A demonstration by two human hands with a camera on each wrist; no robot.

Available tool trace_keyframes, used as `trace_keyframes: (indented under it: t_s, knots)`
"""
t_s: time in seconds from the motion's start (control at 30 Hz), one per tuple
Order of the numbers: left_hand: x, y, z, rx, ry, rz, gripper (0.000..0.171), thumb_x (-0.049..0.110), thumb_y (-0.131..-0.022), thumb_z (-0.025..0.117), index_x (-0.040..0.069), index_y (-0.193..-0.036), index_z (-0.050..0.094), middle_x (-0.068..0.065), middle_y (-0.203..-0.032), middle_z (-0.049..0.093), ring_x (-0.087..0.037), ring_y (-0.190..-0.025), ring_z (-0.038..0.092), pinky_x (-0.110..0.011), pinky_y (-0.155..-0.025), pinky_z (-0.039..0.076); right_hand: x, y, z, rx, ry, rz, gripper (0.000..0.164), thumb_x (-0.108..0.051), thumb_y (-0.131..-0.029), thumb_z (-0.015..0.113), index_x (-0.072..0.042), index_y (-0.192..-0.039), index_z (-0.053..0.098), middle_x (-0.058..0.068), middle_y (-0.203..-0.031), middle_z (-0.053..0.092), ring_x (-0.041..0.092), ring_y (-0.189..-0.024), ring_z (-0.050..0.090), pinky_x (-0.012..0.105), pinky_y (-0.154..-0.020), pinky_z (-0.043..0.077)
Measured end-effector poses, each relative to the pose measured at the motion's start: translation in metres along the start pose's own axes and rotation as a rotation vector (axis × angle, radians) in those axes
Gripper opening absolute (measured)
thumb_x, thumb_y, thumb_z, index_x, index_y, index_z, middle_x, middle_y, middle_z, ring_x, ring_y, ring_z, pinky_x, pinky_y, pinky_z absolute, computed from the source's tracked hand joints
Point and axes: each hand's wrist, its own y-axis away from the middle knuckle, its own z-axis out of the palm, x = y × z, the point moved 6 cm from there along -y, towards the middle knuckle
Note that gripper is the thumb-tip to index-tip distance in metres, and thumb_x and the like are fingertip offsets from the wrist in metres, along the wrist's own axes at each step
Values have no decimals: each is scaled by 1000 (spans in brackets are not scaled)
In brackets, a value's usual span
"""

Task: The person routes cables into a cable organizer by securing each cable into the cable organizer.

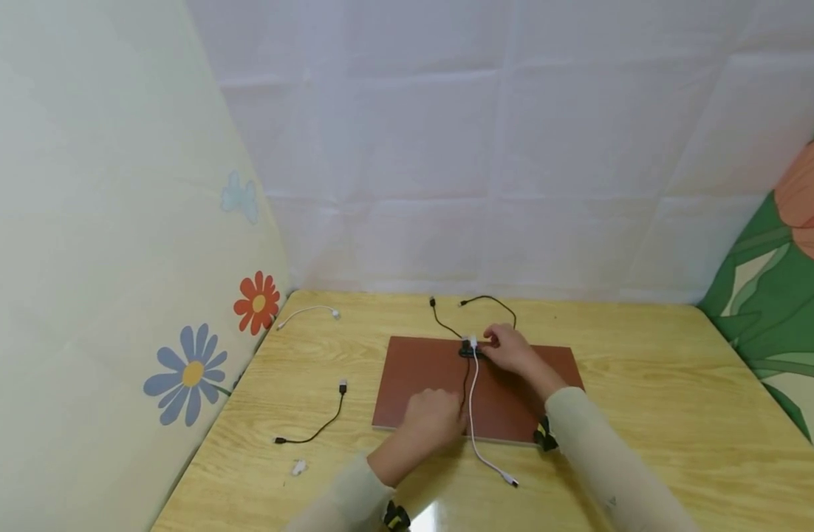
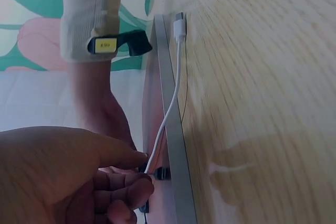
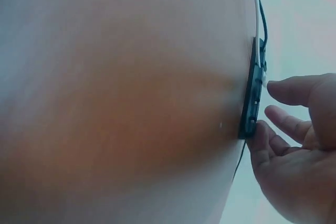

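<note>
Cream long sleeves (image 1: 613,458) are reaching forward across a flat reddish-brown rectangular board (image 1: 414,366), each showing a black wrist strap (image 1: 546,434) at its cuff. On the right one, a yellow label (image 2: 105,45) is carrying dark characters too small to read with certainty. Along the board's front, a pale grey edge (image 2: 177,166) is showing. Past the board's right side, a yellowish wood-grain table (image 1: 653,384) is stretching toward a green leaf-patterned cloth (image 1: 773,310). Left of the board, a short black cable (image 1: 343,386), a small white scrap (image 1: 299,468) and, farther back, a short white cable (image 1: 307,309) are lying.

At the middle of the board's far edge, a narrow black bar-shaped hub (image 3: 252,98) is sitting, its slots in a row. From it a long white cable (image 2: 178,66) is running over the board's front edge, and a thin black cable (image 1: 464,384) is running toward that edge. Behind the board, two slim dark cables (image 1: 496,298) are trailing.

At the hub's right end, the right hand (image 1: 507,351) is touching it, thumb and fingers standing apart. By the board's front edge, the left hand (image 1: 433,420) is curling its fingers where the thin black cable disappears; whether they are pinching it cannot be told.
</note>
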Motion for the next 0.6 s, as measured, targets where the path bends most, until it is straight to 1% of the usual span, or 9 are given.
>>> trace_keyframes:
  t_s: [0.2, 0.3, 0.43, 0.53, 0.6]
  knots:
    - [-17, 7, -3, 26, 42, -24, 27, 38, -97, 65, 19, -79, 58, 2, -66, 54, -16, -57, 54, -35, -46, 44, 10, 15, -9, -7, 88, -6, 32, -7, -96, 64, 11, -122, 59, 26, -114, 58, 40, -105, 55, 54, -91, 48]
    - [-28, 11, -6, 73, 44, -25, 24, 35, -96, 66, 19, -80, 58, 4, -65, 52, -14, -58, 53, -34, -47, 44, 15, 25, -12, -25, 135, -3, 32, -10, -95, 66, 10, -120, 59, 27, -117, 56, 42, -109, 54, 55, -94, 47]
    - [-42, 14, -12, 123, 23, -16, 19, 35, -94, 68, 18, -89, 63, 3, -77, 63, -16, -73, 60, -34, -58, 51, 20, 38, -14, -61, 183, 9, 41, -19, -98, 67, 8, -127, 58, 31, -128, 52, 49, -119, 48, 61, -98, 43]
    - [-52, 18, -14, 136, 5, -23, 21, 37, -94, 68, 16, -96, 66, 1, -90, 68, -20, -88, 63, -38, -69, 55, 24, 48, -14, -86, 211, 18, 52, -27, -100, 66, 7, -138, 53, 34, -140, 45, 55, -129, 41, 67, -102, 38]
    - [-59, 21, -15, 150, 1, -31, 22, 37, -94, 69, 15, -99, 66, -1, -94, 68, -22, -93, 63, -40, -72, 55, 27, 53, -14, -102, 231, 27, 59, -31, -100, 65, 5, -143, 49, 35, -146, 40, 57, -134, 36, 70, -104, 35]
